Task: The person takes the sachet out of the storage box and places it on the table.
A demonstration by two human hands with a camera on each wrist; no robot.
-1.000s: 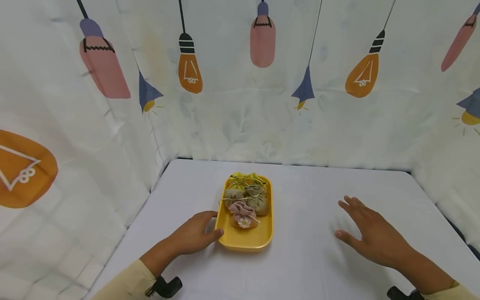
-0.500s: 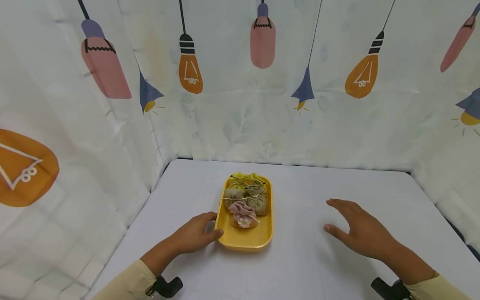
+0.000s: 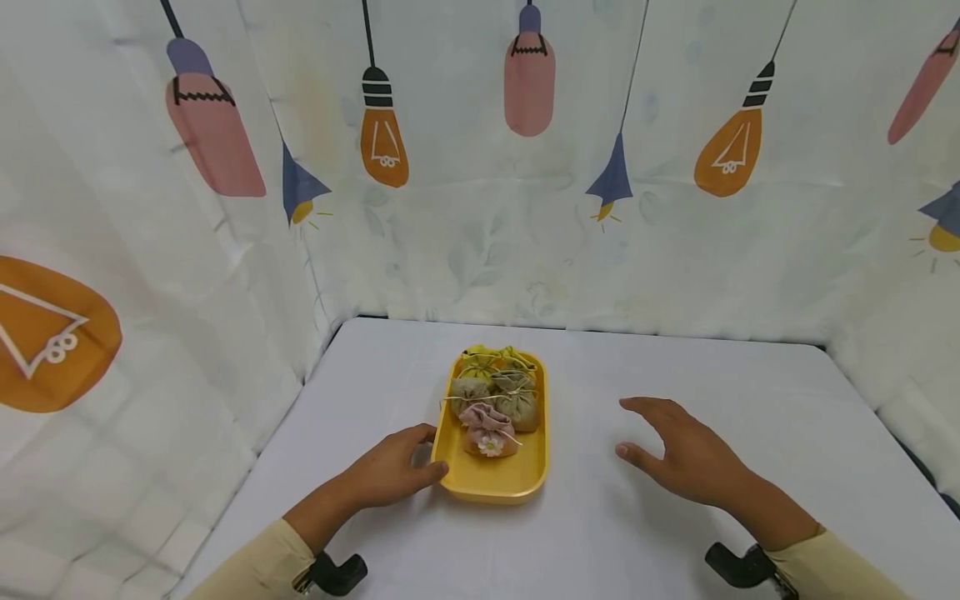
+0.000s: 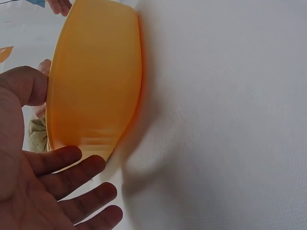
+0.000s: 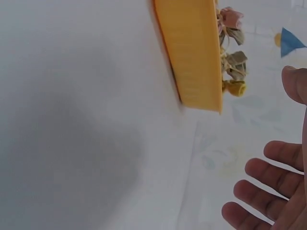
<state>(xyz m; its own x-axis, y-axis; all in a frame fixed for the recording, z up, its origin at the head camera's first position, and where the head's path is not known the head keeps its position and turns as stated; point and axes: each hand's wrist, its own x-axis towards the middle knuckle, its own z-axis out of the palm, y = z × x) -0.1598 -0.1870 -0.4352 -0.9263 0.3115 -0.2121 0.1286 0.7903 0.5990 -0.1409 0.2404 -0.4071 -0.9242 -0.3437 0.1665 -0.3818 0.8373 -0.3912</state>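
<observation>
A yellow rectangular tray sits on the white table, holding several small drawstring pouches. Yellow pouches lie at its far end, two grey-green pouches in the middle, and a pink one with a white flower nearer the front. My left hand is at the tray's left side, its thumb at the rim and its fingers fairly straight along the outer wall. To the right of the tray, my right hand is held over the table with fingers spread and nothing in it.
A white cloth covers the table. Behind and beside it hang pale curtains printed with lamps and bulbs. Each wrist carries a black camera mount.
My right hand has moved left toward the tray, staying above the table. The left hand and the tray with its pouches have stayed in place.
</observation>
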